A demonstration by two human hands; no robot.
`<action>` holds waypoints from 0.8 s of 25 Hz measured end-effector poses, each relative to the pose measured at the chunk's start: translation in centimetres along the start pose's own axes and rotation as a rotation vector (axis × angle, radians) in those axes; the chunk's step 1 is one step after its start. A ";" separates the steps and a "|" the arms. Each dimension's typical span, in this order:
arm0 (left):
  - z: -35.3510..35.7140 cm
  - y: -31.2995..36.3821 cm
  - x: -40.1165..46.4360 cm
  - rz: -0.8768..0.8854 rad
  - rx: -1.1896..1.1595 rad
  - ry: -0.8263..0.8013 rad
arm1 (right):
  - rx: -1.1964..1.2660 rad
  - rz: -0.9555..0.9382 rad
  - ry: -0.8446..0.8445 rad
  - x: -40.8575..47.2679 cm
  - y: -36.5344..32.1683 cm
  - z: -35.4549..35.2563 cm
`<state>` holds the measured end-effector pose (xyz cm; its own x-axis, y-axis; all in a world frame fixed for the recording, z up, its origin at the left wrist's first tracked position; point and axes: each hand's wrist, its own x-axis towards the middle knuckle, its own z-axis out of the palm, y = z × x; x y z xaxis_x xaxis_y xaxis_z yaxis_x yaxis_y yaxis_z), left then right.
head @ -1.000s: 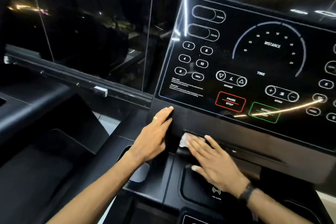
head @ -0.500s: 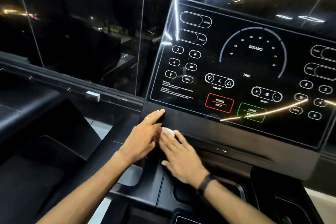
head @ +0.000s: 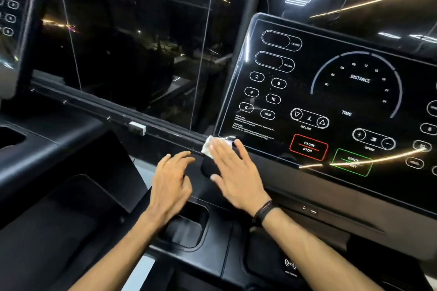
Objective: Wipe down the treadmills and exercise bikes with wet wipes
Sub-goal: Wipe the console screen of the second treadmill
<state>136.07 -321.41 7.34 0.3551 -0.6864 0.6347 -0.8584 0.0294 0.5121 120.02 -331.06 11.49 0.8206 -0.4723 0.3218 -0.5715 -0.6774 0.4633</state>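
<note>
A black treadmill console (head: 331,92) with glossy touch buttons fills the right half of the head view. My right hand (head: 236,172) lies flat with straight fingers on a white wet wipe (head: 209,146), pressing it against the console's lower left corner. Most of the wipe is hidden under the fingers. My left hand (head: 171,179) hovers just left of the console's corner with fingers spread and loosely bent, holding nothing.
A cup-holder recess (head: 186,227) lies in the black tray under my wrists. A second treadmill's console (head: 14,19) stands at the far left. A dark glass window (head: 132,42) with a black sill rail (head: 99,113) runs behind both machines.
My right hand has slid the wipe left and up along the console's lower edge to its left corner. My left hand has come off the console edge and drawn back.
</note>
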 end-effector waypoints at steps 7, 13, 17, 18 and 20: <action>-0.4 -0.6 -1.4 -0.094 -0.005 0.015 | 0.025 -0.164 0.006 -1.0 1.8 0.5; -0.2 -0.5 -1.3 -0.091 0.004 -0.024 | 0.016 -0.188 0.004 -3.6 3.1 1.5; 0.4 -0.2 -1.7 -0.040 0.007 -0.074 | 0.001 -0.234 -0.020 -4.5 3.1 1.5; 0.5 -0.2 -1.6 -0.040 0.015 -0.083 | 0.007 -0.206 -0.010 -4.7 2.9 1.5; 1.0 0.1 -1.8 -0.052 0.016 -0.093 | 0.017 -0.137 0.032 -5.0 3.3 1.6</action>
<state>135.00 -320.90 5.67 0.3639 -0.7510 0.5510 -0.8461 -0.0190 0.5328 114.07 -331.82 10.14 0.8906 -0.3563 0.2827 -0.4535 -0.7437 0.4911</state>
